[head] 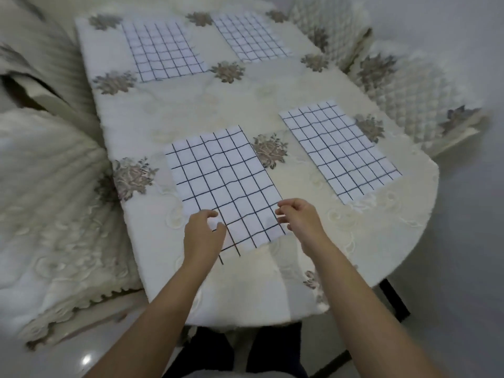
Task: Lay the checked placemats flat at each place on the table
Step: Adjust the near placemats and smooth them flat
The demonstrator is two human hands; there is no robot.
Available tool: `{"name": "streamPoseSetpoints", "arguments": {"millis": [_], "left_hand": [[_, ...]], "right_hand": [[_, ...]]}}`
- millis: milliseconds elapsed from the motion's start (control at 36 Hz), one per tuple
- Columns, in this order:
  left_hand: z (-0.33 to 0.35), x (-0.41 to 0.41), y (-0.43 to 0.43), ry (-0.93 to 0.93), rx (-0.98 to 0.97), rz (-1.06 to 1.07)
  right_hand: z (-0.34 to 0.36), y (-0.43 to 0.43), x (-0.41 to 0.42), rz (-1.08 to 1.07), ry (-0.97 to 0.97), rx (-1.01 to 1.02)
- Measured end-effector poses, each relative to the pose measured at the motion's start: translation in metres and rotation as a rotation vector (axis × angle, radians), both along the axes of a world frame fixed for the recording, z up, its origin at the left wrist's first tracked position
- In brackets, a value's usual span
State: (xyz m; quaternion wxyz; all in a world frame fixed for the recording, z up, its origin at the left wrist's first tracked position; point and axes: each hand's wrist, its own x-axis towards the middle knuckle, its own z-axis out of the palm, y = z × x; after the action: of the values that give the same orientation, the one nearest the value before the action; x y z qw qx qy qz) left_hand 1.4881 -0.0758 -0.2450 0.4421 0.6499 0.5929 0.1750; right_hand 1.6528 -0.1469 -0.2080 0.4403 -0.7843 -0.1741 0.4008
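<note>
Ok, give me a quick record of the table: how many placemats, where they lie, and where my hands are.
placemats on table: four
near left placemat: flat, both hands at its near edge
near right placemat: flat, untouched
far left placemat, far right placemat: flat, untouched
left hand: curled at near-left corner, grip unclear
right hand: curled at near-right corner, grip unclear

A cream tablecloth (191,105) with grey-brown flowers covers the table (425,214) at mid-frame. Quilted chair covers (409,85) stand at upper right, a pleated cover (54,186) at left. The glossy floor (463,268) reflects light at lower left.
</note>
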Motion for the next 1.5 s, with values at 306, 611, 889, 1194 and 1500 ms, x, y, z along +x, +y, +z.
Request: {"name": "streamPoseSetpoints", "arguments": {"millis": [306,611,889,1194,1500], "left_hand": [[-0.036,0.050,0.004,0.431,0.289,-0.096],[-0.060,0.076,-0.003,0.558,0.159,-0.254],[-0.072,0.072,-0.004,0.687,0.233,-0.312],[-0.070,0.073,-0.003,0.694,0.213,-0.329],[-0.071,0.072,-0.003,0.662,0.227,-0.319]], "right_hand": [[-0.035,0.059,0.069,0.513,-0.191,-0.221],[-0.057,0.071,0.095,0.571,-0.111,-0.319],[-0.065,0.079,0.097,0.552,-0.098,-0.286],[-0.066,0.088,0.097,0.532,-0.150,-0.260],[-0.069,0.100,0.094,0.485,-0.062,-0.244]]}}
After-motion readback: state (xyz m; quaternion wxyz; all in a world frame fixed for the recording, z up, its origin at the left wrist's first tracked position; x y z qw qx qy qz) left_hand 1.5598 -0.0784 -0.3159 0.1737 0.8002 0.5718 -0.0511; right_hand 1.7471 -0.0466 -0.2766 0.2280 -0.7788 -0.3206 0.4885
